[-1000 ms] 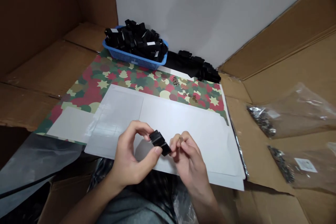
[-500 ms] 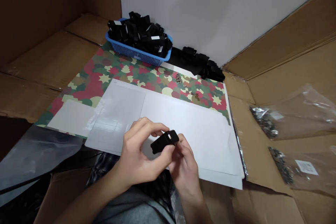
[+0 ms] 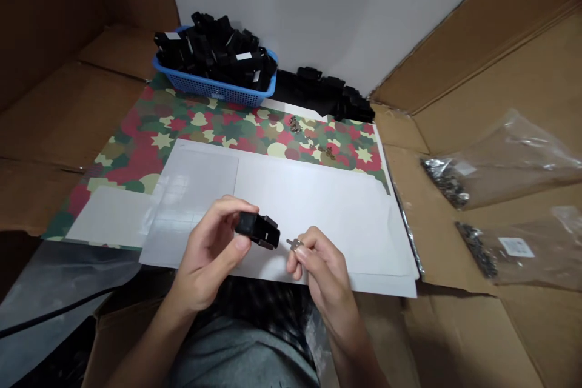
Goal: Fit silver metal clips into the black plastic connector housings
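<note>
over the white sheets point(image 3: 309, 200), left hand point(image 3: 207, 257) and right hand point(image 3: 326, 270) now stand apart
left thumb and fingers close on the black plastic housing point(image 3: 257, 229), its recessed end now facing right; right thumb and fingertips pinch a small pronged metal part point(image 3: 295, 244), now in plain view just beside it, apparently separate.

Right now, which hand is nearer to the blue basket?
Left. The left hand, holding a black part, is almost directly below the blue basket in the view; the right hand, pinching a metal piece, is farther, below and to the right.
</note>
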`<state>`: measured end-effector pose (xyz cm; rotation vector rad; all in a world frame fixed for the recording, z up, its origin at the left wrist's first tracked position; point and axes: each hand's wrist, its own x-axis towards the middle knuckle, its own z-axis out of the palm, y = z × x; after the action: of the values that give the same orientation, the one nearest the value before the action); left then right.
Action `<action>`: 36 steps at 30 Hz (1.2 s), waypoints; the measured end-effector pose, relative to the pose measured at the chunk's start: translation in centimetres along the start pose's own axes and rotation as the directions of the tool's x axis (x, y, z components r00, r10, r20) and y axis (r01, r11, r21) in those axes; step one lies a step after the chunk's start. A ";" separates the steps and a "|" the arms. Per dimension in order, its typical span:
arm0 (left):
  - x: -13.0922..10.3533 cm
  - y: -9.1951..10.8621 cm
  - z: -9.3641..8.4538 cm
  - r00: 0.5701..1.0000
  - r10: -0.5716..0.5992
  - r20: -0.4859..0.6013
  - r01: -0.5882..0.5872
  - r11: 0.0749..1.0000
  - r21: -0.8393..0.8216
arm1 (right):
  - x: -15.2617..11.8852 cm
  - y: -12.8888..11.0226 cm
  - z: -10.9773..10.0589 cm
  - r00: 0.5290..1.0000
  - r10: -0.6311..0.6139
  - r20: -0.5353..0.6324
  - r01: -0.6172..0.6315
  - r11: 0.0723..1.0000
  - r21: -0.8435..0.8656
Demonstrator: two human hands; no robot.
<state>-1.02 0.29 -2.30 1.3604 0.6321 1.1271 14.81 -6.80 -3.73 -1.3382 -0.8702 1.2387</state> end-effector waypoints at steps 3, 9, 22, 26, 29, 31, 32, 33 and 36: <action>0.0 0.5 0.0 0.999 0.040 0.028 -0.041 0.998 0.055 | 0.5 -0.3 -0.1 0.998 0.028 0.048 -0.025 0.998 -0.050; -0.1 0.7 0.0 0.995 0.048 0.089 -0.057 0.993 0.099 | 0.9 -0.5 -0.2 0.987 0.110 0.114 -0.099 0.990 -0.096; -0.4 0.2 -0.1 0.990 0.037 0.134 -0.056 0.989 0.140 | 1.5 -1.0 0.2 0.964 0.210 0.161 -0.195 0.975 -0.103; -0.3 0.1 -0.2 0.992 0.028 0.119 -0.042 0.993 0.114 | 1.5 -1.1 -0.5 0.966 0.183 0.184 -0.160 0.978 -0.134; -0.3 0.0 -0.3 0.996 0.009 0.084 -0.016 0.997 0.078 | 1.4 -0.9 -1.4 0.970 0.121 0.212 -0.095 0.987 -0.131; -0.3 -0.1 -0.3 0.998 -0.009 0.067 0.005 0.999 0.049 | 1.2 -0.6 -1.8 0.975 0.044 0.218 -0.009 0.987 -0.161; -0.4 -0.1 -0.3 0.998 -0.019 0.061 0.017 0.999 0.036 | 1.2 -0.4 -1.8 0.974 -0.002 0.226 0.045 0.982 -0.186; -0.4 -0.2 -0.2 0.998 -0.028 0.059 0.027 0.999 0.026 | 1.1 -0.2 -1.8 0.972 -0.051 0.230 0.101 0.973 -0.209; -0.6 -0.6 -0.3 0.997 -0.039 0.072 0.037 0.999 0.029 | 0.8 0.3 -1.6 0.954 -0.217 0.208 0.264 0.936 -0.232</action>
<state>-1.36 -0.01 -3.11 1.4009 0.6206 1.0375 16.49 -6.38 -4.32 -1.2860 -1.3210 1.0905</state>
